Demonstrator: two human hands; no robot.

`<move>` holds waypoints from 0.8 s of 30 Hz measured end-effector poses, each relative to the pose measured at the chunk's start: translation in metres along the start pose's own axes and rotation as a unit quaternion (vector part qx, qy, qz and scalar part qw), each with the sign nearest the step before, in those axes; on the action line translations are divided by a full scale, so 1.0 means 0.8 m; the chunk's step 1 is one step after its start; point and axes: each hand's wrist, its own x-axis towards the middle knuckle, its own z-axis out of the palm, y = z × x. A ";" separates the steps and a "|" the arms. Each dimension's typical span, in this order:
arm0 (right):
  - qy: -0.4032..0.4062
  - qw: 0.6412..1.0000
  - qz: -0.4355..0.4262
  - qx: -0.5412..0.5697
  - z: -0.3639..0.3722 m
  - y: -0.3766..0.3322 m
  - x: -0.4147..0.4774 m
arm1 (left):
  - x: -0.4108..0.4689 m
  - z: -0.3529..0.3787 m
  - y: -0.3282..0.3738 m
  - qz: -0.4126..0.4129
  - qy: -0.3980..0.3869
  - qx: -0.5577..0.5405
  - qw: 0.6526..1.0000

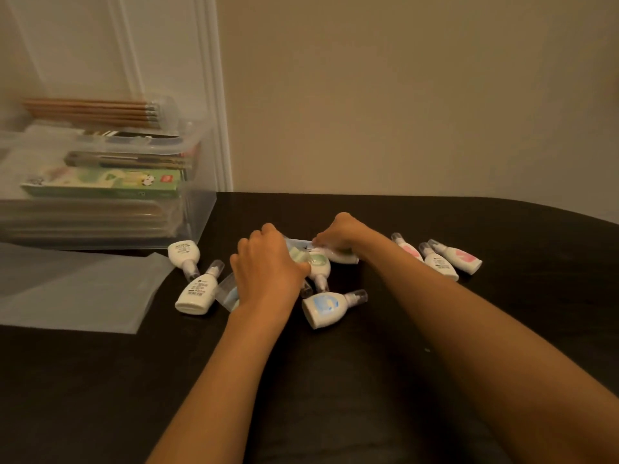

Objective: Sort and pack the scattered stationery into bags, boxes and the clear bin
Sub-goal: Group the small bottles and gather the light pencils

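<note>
The clear bin [201,212] at the bench's [536,279] left already holds pencils [90,108] and boxes [100,187]; correction tapes [330,308] lie loose; left hand [268,266] curls round a green tape [298,256], right hand [338,237] pinches a white tape [346,257].

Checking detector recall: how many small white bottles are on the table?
8 white bottles: two at left, green-label one, blue-label one, one under the right hand, three at right. More may hide under the left hand.
</note>
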 end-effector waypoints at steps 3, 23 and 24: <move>-0.023 0.998 -0.001 -0.061 -0.001 -0.005 -0.005 | 0.000 0.000 -0.001 -0.007 -0.006 0.010 1.000; -0.022 0.751 -0.065 0.657 -0.046 0.116 -0.158 | -0.097 0.002 0.077 0.169 -0.053 -0.018 0.984; -0.026 0.741 -0.061 0.669 -0.046 0.121 -0.163 | -0.103 0.004 0.083 0.173 -0.058 -0.023 0.983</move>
